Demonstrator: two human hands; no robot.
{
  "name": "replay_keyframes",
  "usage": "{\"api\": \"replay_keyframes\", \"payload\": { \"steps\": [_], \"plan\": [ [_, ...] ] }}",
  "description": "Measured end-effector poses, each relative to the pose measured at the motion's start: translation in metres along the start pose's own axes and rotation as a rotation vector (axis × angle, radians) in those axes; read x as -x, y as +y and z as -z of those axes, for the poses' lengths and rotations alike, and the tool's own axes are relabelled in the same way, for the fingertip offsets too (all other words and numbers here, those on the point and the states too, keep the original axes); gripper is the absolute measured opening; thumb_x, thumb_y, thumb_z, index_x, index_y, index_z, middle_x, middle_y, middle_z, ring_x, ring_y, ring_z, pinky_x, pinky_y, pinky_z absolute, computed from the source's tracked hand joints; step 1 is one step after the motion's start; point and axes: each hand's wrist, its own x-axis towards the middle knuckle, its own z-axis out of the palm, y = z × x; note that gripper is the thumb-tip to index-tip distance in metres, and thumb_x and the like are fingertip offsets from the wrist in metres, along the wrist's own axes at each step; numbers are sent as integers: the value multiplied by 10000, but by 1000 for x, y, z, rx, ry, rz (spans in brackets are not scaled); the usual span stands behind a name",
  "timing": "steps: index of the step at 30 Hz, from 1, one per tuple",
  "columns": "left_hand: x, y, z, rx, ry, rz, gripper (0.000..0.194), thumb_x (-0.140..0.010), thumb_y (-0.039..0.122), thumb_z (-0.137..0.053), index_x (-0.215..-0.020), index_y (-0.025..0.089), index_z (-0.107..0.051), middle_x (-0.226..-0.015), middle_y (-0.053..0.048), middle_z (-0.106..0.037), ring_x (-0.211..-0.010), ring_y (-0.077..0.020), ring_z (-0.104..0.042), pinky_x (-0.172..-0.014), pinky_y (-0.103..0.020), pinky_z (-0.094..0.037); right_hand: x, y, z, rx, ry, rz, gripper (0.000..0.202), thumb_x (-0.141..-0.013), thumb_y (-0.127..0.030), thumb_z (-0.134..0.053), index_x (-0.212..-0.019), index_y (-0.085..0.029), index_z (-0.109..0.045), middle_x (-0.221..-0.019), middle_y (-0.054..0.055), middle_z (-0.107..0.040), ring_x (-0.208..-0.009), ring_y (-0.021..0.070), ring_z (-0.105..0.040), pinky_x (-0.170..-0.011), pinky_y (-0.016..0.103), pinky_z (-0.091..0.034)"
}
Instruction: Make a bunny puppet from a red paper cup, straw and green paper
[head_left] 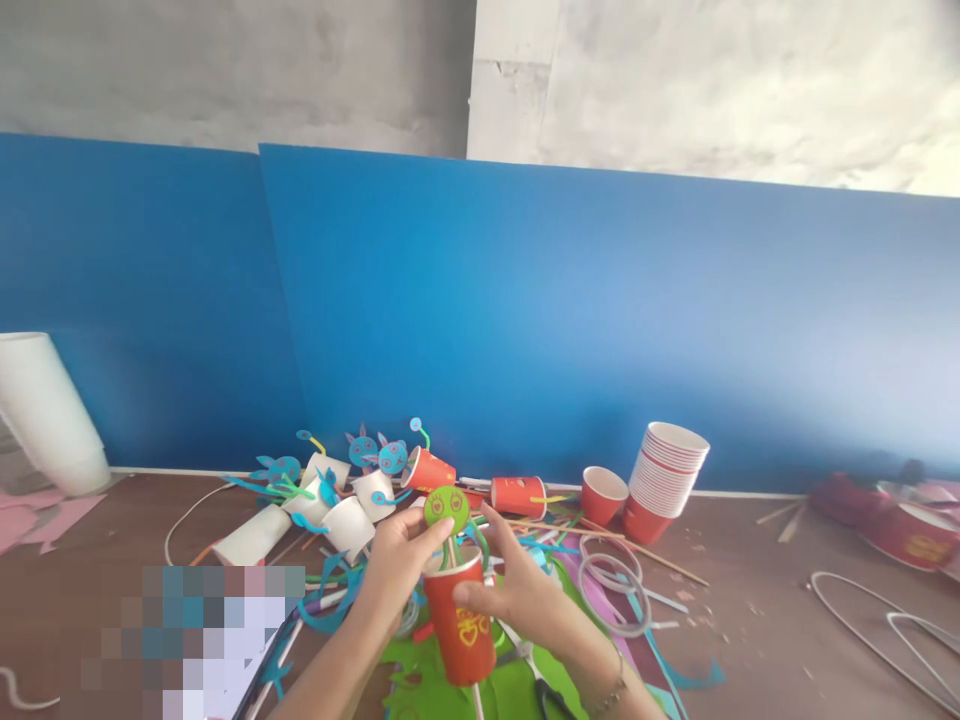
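My left hand (401, 560) pinches a round green paper face (447, 510) with drawn eyes, its thumb over the disc's lower edge. The disc sits above the mouth of a red paper cup (459, 625) with yellow print, held upright and slightly tilted. My right hand (525, 580) grips this cup from the right, thumb across its front and index finger pointing up. Bent green strips (482, 540) rise beside the disc. From the cup's bottom a pale stick (478, 700) sticks out. Scissors (536, 670) with dark handles lie below my right hand on green sheet material (412, 680).
Behind my hands lie white cups (349, 527) with blue paper animal faces (392, 457) and red cups (519, 495). A stack of cups (667, 480) stands at right, near coiled clear tubing (611, 585). A blue panel (525, 320) closes off the table's back.
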Motion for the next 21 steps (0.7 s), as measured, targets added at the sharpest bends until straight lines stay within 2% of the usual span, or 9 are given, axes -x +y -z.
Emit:
{"api": "replay_keyframes", "payload": {
  "steps": [3, 5, 10, 13, 16, 19, 21],
  "plan": [
    [2, 4, -1, 27, -7, -4, 340, -643, 398, -729, -865, 142, -704, -862, -66, -739, -859, -260, -652, -763, -312, -486, 3, -1, -3, -136, -130, -60, 1181, -604, -302, -802, -1470, -204, -5, -1162, 101, -625, -1104, 256, -567, -907, 379, -450],
    [2, 5, -1, -4, -51, 1, 341, -659, 390, -726, -886, 136, -710, -867, -72, -740, -850, -256, -654, -768, -311, -483, 4, -2, -5, -155, -133, -77, 1168, -627, -262, -782, -1469, -211, 27, -1066, 66, -669, -1004, 236, -621, -843, 354, -482],
    [1, 3, 4, -80, -81, -23, 374, -670, 394, -726, -919, 115, -719, -800, -77, -737, -762, -249, -656, -722, -317, -486, 5, -4, -7, -107, -136, -106, 1110, -627, -211, -765, -1473, -240, -45, -1031, 41, -685, -915, 219, -644, -796, 337, -494],
    [-1, 1, 5, -75, -83, -20, 367, -676, 397, -721, -916, 120, -723, -823, -80, -738, -769, -244, -654, -732, -314, -485, 5, -5, -7, -98, -151, -104, 1102, -635, -207, -754, -1474, -227, -40, -1045, 49, -681, -937, 221, -635, -803, 339, -494],
    [-1, 1, 5, -103, -81, -48, 362, -689, 383, -715, -949, 130, -716, -869, -82, -737, -817, -248, -652, -762, -312, -484, 5, -5, -7, -49, -93, -80, 1120, -610, -199, -770, -1474, -217, -57, -1098, 64, -659, -989, 231, -612, -838, 347, -480],
    [-1, 0, 6, -127, -53, -77, 352, -700, 378, -704, -943, 123, -715, -862, -83, -735, -834, -261, -651, -757, -313, -487, 4, -5, -8, -60, -67, -55, 1060, -584, -218, -800, -1451, -208, -190, -1106, 72, -654, -1005, 242, -601, -845, 347, -477],
    [-1, 0, 6, -146, -29, -69, 342, -689, 386, -708, -898, 115, -722, -825, -80, -736, -810, -266, -654, -733, -313, -491, 3, -5, -7, -111, -69, -7, 891, -607, -276, -798, -1379, -201, -360, -1042, 67, -675, -958, 244, -618, -807, 344, -495]
  ]
}}
